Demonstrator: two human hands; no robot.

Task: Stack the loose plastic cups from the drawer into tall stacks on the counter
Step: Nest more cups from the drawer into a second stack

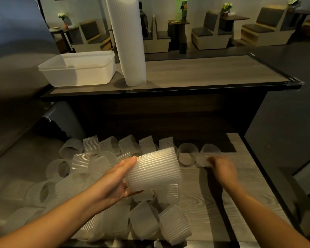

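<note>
While one tall stack (127, 42) is already standing on the bench (204, 72), my left hand (115, 181) is clamping its fingers (131, 161) round a short nested stack (153, 170) above the drawer (204, 203), my right hand (224, 170) is pinching a loose cup (201, 160), and many ribbed cups (75, 187) are lying unstacked.

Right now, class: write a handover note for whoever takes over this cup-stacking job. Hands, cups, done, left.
Left hand holds a short nested stack of ribbed cups on its side over the drawer.
Right hand, blurred, pinches a single cup at the drawer's far side.
Done: one tall cup stack stands on the counter beside a plastic tub.
To do: many loose cups lie in the drawer.
</note>
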